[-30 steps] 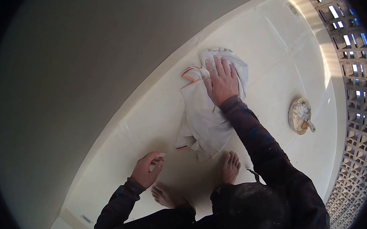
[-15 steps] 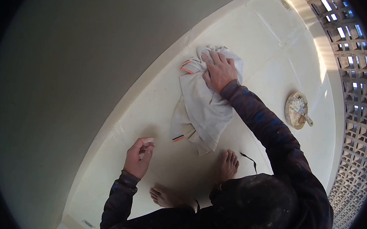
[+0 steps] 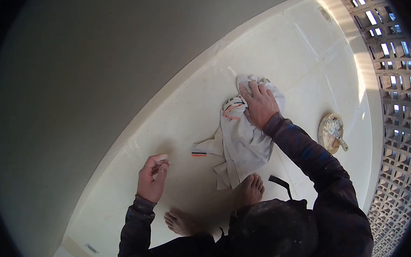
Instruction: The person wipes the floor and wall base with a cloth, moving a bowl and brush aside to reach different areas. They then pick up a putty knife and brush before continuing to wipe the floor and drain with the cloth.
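My right hand (image 3: 262,107) presses down on a bunched white cloth (image 3: 246,147) on the pale floor, its fingers slightly apart and the fabric gathered under them. The cloth has orange and black striped trim, like a shirt's. Its loose end trails back toward my right foot (image 3: 251,189). To the left, my left hand (image 3: 151,179) hovers above the floor with its fingers curled and pinched together. Something whitish shows at those fingertips; whether it is a small object or dust I cannot make out.
A round shallow pan (image 3: 329,132) with white paste and a putty knife (image 3: 343,144) in it sits to the right. A grey wall (image 3: 80,89) curves along the left. A perforated block screen (image 3: 395,81) borders the right side. A floor drain (image 3: 324,14) lies at the far end.
My right hand has drawn the cloth back toward me and slightly right, bunching it more. My left hand stays nearly in place, its fingers still curled.
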The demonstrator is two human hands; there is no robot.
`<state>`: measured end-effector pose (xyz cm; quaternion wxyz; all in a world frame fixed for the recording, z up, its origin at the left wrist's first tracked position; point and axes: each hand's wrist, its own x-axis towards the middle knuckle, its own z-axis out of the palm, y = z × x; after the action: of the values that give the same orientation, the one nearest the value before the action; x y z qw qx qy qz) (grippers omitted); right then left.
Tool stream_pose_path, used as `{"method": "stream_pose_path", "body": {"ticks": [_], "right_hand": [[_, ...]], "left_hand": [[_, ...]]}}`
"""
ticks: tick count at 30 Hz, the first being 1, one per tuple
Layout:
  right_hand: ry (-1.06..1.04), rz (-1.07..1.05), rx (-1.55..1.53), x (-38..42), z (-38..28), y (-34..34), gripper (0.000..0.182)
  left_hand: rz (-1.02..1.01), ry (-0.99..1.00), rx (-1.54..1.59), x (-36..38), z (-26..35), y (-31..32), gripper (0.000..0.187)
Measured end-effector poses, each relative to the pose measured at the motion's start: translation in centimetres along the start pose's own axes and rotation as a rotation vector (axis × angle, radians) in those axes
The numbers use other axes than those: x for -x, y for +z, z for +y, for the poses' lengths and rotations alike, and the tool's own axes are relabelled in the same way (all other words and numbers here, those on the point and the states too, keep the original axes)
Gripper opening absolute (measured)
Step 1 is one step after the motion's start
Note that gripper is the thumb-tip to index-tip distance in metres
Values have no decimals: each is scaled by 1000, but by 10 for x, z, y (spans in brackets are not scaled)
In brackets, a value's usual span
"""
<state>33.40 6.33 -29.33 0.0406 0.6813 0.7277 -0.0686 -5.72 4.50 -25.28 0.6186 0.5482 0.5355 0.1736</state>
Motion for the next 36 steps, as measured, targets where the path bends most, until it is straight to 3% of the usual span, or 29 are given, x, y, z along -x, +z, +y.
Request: {"method": "stream_pose_path", "body": {"ticks": [2, 4, 7, 8, 11, 13, 16, 20, 22, 26, 28, 31, 33, 36], "right_hand": [[0, -9, 19, -25, 3, 2, 70], [-45, 109, 91, -63, 8, -3, 56], [-95, 164, 88, -53, 10, -6, 51], [-71, 60, 84, -36, 9, -2, 58], [-87, 57, 103, -22, 9, 3, 53], [-73, 69, 136, -47, 4, 6, 48], [-88, 125, 254, -76, 8, -2, 35], [-107, 132, 223, -23, 15, 5, 34], [-100, 104, 239, -40, 12, 9, 34], [-75, 115, 298, -88, 12, 0, 34], [-126, 60, 291, -75, 11, -3, 35], [-160, 44, 249, -28, 19, 2, 35], [-134, -69, 268, -51, 15, 0, 35], [-93, 141, 291, -92, 17, -3, 29]], "left_hand": [[8, -3, 49, -2, -9, 2, 22], [0, -44, 23, -6, -18, 9, 23], [-56, 5, -68, -6, 11, 11, 22], [-46, 15, -71, -6, 14, 8, 22], [14, 27, -96, 5, 10, 7, 22], [38, -21, 68, 3, -2, 5, 21], [2, 30, -43, -3, 3, 10, 22], [20, 73, -138, 6, 20, 7, 22], [89, 54, 46, 8, 11, 9, 23], [49, 72, 35, -6, 18, 23, 23], [-63, 115, -72, -7, 42, 26, 22], [19, 148, -90, 1, 46, 21, 22], [40, 119, -30, -2, 27, 21, 22], [9, 97, -2, -5, 32, 28, 22]]}}
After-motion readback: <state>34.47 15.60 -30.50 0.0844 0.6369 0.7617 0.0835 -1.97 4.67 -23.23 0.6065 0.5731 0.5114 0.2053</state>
